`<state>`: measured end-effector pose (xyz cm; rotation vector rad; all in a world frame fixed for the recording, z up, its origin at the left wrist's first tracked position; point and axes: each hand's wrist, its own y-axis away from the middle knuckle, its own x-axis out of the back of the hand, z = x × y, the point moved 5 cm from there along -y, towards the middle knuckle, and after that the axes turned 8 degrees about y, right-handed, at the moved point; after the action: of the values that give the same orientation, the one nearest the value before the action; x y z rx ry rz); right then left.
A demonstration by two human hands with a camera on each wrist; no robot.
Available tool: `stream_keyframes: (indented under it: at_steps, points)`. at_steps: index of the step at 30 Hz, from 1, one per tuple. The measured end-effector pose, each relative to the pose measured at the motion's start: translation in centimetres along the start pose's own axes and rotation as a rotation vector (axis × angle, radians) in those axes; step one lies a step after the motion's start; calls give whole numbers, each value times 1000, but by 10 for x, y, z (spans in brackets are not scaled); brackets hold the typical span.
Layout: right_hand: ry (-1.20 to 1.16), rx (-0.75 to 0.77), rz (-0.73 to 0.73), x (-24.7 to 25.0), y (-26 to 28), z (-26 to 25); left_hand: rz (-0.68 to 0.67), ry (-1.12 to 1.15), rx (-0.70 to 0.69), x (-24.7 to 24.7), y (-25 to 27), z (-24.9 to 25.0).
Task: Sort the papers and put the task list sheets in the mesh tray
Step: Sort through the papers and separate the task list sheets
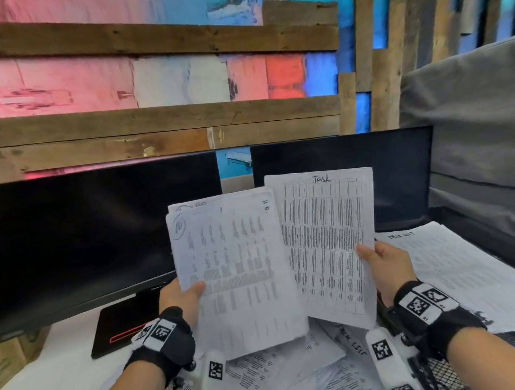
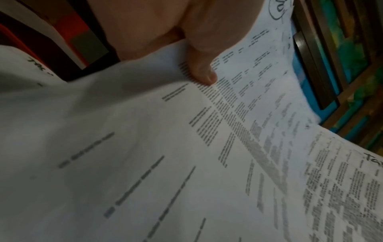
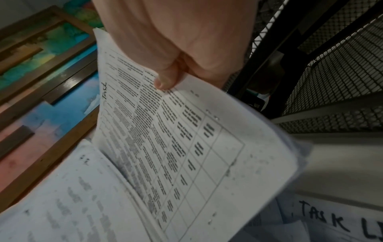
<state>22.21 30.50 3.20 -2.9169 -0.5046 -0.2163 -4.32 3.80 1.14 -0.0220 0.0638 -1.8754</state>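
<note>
My left hand (image 1: 186, 294) grips a small stack of printed sheets (image 1: 233, 267) by its left edge, thumb on top (image 2: 204, 72). My right hand (image 1: 382, 263) pinches a gridded sheet (image 1: 327, 245) headed "Task" at its right edge, thumb on the print (image 3: 165, 80). Both are held upright, side by side, above the desk. The black mesh tray (image 1: 432, 373) sits low at the right, with sheets (image 1: 463, 273) headed "Task list" lying on top of it. In the right wrist view the mesh tray (image 3: 342, 68) is close behind the hand.
Loose printed papers (image 1: 289, 369) lie scattered on the white desk (image 1: 56, 369) under my hands, one marked "Task list" (image 3: 335, 221). Two dark monitors (image 1: 88, 242) stand behind, the left one on a black base (image 1: 120, 327). A grey cushion (image 1: 470, 130) is at the right.
</note>
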Motion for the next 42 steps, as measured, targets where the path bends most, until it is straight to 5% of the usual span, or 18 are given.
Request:
stream_keyframes:
  at_steps: [10, 17, 25, 32, 42]
  points:
    - [64, 33, -82, -10, 6, -11, -85, 0, -19, -2, 4, 11]
    - [280, 194, -114, 6, 1, -56, -187, 16, -78, -48, 13, 33]
    - [665, 173, 208, 128, -52, -75, -321, 39, -151, -160, 53, 60]
    - [961, 103, 436, 241, -64, -105, -310, 14, -142, -198, 59, 60]
    - [1009, 10, 49, 209, -95, -40, -311, 7, -169, -198, 54, 66]
